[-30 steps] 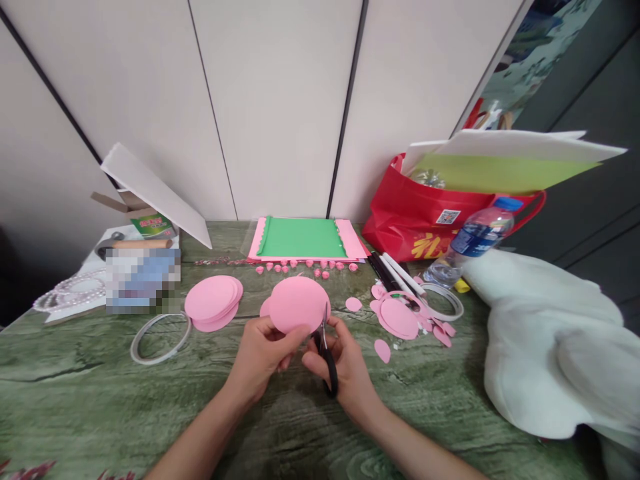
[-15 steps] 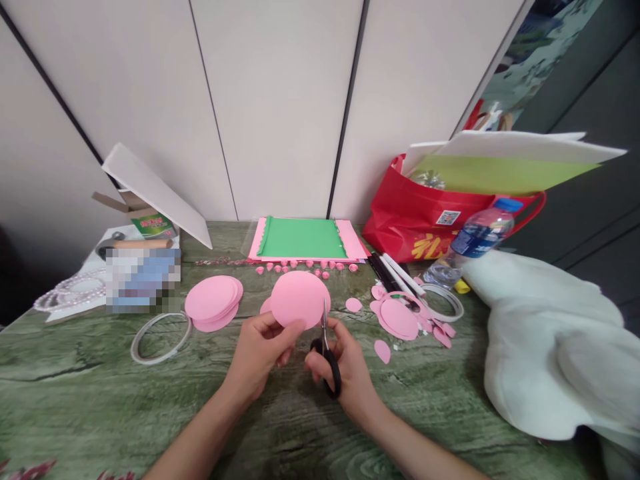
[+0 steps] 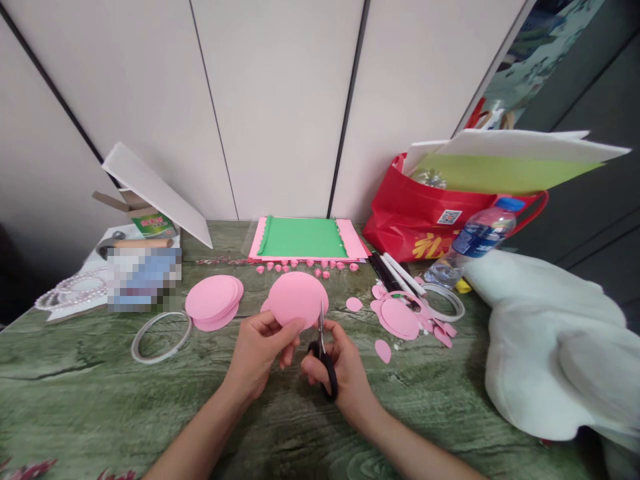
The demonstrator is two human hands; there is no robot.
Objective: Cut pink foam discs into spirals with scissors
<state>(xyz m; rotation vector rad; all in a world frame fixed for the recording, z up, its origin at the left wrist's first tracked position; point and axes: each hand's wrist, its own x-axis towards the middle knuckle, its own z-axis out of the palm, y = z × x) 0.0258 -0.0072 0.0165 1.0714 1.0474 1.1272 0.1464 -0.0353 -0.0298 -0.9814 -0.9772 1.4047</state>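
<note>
My left hand [image 3: 260, 350] pinches the lower edge of a pink paper disc [image 3: 296, 298] and holds it upright above the green table [image 3: 100, 400]. My right hand [image 3: 345, 370] grips black-handled scissors [image 3: 324, 357]. Their blades point up and meet the disc's lower right edge. Both hands sit close together near the table's middle.
A stack of pink discs [image 3: 213, 301] and a tape ring [image 3: 161, 335] lie to the left. Pink scraps [image 3: 400, 319], pens [image 3: 395, 270] and another tape ring [image 3: 445, 300] lie to the right. Green and pink sheets [image 3: 303, 238], a red bag [image 3: 430, 220], a water bottle [image 3: 473, 243] and a white cloth [image 3: 555, 347] stand around.
The scissors have shifted slightly left along the disc's lower right edge. The disc has turned a little in my left hand.
</note>
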